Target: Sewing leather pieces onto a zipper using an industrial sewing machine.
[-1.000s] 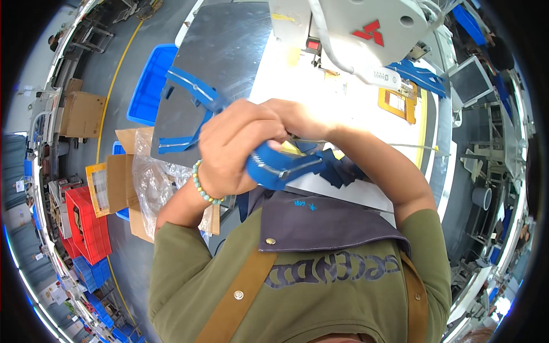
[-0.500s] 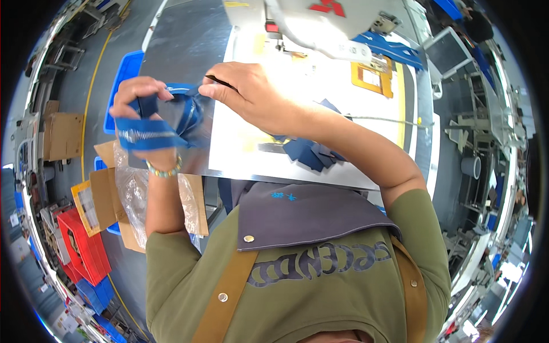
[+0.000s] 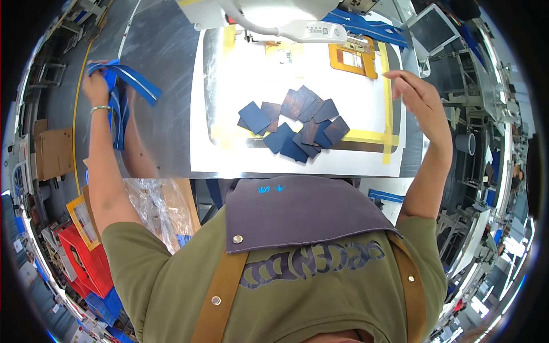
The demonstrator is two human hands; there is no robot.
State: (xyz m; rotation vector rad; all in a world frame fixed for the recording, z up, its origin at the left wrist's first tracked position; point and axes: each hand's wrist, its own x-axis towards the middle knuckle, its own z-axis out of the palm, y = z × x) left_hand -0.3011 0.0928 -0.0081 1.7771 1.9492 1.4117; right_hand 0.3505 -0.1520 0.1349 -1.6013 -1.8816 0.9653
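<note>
My left hand point(image 3: 95, 86) is closed on blue zipper strips point(image 3: 137, 83) at the left side of the metal table point(image 3: 160, 46); some strips hang downward. My right hand point(image 3: 422, 103) is raised at the table's right side, fingers apart and slightly curved, holding nothing, near an orange template point(image 3: 369, 67). Several small dark blue rectangular pieces point(image 3: 253, 117), some brownish, lie overlapping in the middle of a white work board point(image 3: 217, 160) with yellow tape.
A white machine head point(image 3: 203, 11) with a white controller point(image 3: 309, 31) spans the back. More blue zippers point(image 3: 372, 28) and a monitor point(image 3: 432, 31) sit back right. Cardboard boxes point(image 3: 54, 154), clear plastic point(image 3: 154, 208) and a red crate point(image 3: 91, 268) are left; a grey bucket point(image 3: 464, 144) is right.
My left hand has moved outward to the left with the zipper strips. My right hand has left them and moved to the right, uncovering the dark pieces on the board.
</note>
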